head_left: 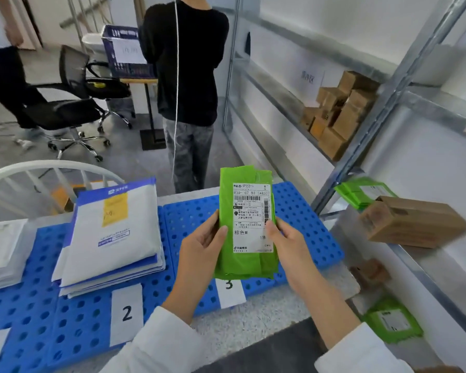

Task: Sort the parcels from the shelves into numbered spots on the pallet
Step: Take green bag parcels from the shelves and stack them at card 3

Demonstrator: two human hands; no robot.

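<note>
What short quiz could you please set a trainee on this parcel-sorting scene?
1. True or false: the left hand and the right hand both hold the green parcel.
2. Which number label on the blue pallet shows just below that parcel? A) 1 B) 2 C) 3
3. Fill in: the stack of white-and-blue mailers lies just behind the label numbered ___.
Key: 1 true; 2 C, the label 3; 3 the missing number is 2, the label 2.
</note>
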